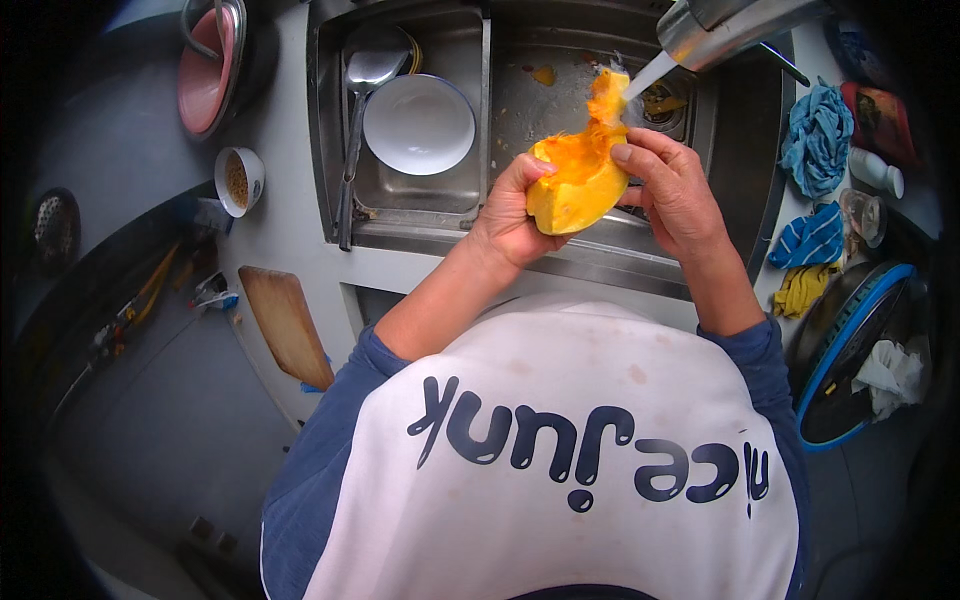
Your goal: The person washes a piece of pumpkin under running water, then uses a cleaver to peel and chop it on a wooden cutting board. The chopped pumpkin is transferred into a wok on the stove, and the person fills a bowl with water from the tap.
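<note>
A curved wedge of orange pumpkin [581,184] with stringy flesh is held over the right basin of a steel double sink [525,112]. My left hand [517,202] grips its lower end, thumb on the inner flesh. Around the right side, my right hand [671,184] has its thumb and fingers on the rind near the middle. Water [646,77] runs from the metal faucet [705,34] onto the wedge's upper tip. A piece of pumpkin scrap [544,75] lies on the basin floor, with more scraps by the drain [664,101].
In the left basin sit a white bowl [420,124] and a metal spatula [360,97]. Left on the counter are a small bowl of grain [240,182] and a wooden cutting board [285,326]. Blue cloths [817,139], a yellow cloth [802,292] and a white bottle [876,172] lie right.
</note>
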